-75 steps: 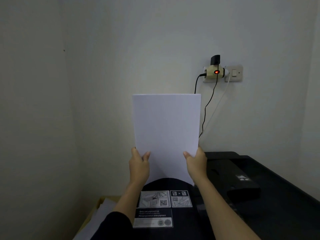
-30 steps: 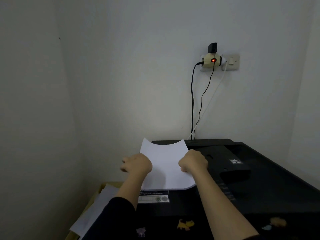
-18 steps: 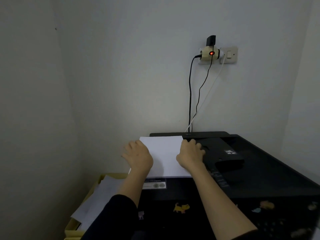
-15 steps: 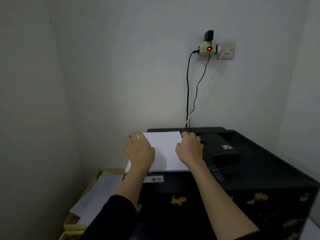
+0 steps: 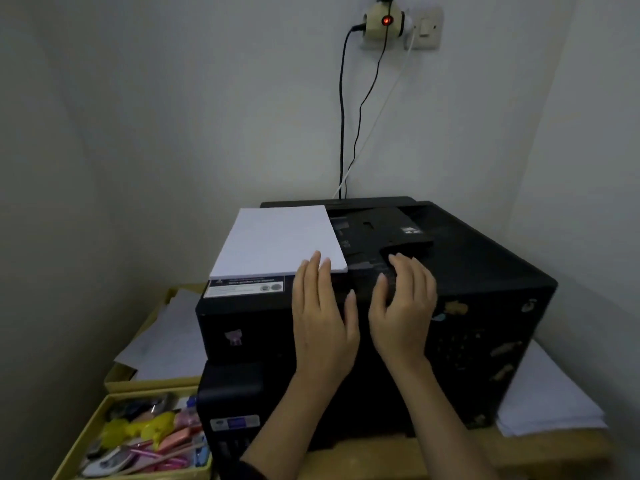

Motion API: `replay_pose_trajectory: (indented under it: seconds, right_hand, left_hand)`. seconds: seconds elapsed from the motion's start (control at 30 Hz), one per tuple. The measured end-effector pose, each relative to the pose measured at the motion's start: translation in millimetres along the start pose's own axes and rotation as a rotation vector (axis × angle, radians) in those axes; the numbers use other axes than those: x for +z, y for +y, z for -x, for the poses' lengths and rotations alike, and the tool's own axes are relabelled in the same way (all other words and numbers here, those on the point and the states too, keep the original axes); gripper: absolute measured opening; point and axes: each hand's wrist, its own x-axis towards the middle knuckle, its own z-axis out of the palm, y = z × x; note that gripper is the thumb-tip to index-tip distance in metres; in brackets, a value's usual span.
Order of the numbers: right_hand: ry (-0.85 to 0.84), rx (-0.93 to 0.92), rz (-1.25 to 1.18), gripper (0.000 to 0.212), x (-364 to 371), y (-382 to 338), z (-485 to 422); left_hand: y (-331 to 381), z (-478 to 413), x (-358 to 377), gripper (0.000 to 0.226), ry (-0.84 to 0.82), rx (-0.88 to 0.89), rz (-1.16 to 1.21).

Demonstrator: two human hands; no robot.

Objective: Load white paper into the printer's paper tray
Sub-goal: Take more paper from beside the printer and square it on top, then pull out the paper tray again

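Pale walls meet in a dim corner, and a wooden table point(image 5: 374, 455) below them carries the whole job. One stack of white paper point(image 5: 277, 241) lies flat on the left part of the printer's point(image 5: 467, 292) top, its near edge just behind a label point(image 5: 244, 287); it rests on the lid, not in any tray that I can make out. By my reading the task is only begun: the paper has been brought to the machine and parked, while the tray itself is not yet opened and nothing has been fed. Opening or finding the tray, sliding the stack in and squaring it are all left.

Both hands are bare, spread and gripping nothing. One left hand point(image 5: 323, 317) lies palm down with its fingertips point(image 5: 316, 261) at the near right corner of the stack, touching or just over it. One right hand point(image 5: 403, 306) hovers beside it over the dark centre of the lid, fingers loosely curled, near a raised flap point(image 5: 407, 249).

Outward from there: one printer, with several small stickers on its front and side. Two yellow boxes sit to the left, the nearer box point(image 5: 138, 441) full of coloured clips and oddments, the farther point(image 5: 152, 355) holding loose sheets. One more pile of sheets point(image 5: 547, 407) lies at the right. On the wall, one socket adapter point(image 5: 382, 24) glows red, beside one switch point(image 5: 427, 27), with three cables point(image 5: 343, 116) dropping behind the printer.
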Motion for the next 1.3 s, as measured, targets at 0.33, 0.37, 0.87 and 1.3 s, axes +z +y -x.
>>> replay_pose_trajectory:
  seconds: [0.33,0.37,0.87,1.3]
  right_hand:
    - [-0.301,0.474,0.061,0.034,-49,83,131]
    - [-0.397,0.627,0.030,0.035,-51,90,138]
    - [-0.428,1.893,-0.865,0.085,-29,131,142]
    - [-0.194,1.924,-1.066,0.087,-6,144,167]
  left_hand:
    - [3,164,46,0.046,-0.487,-0.338,0.010]
    - [4,168,49,0.045,-0.552,-0.489,0.047]
    - [-20,151,71,0.059,-0.137,-1.804,1.111]
    - [-38,173,100,0.071,0.069,-1.870,1.277]
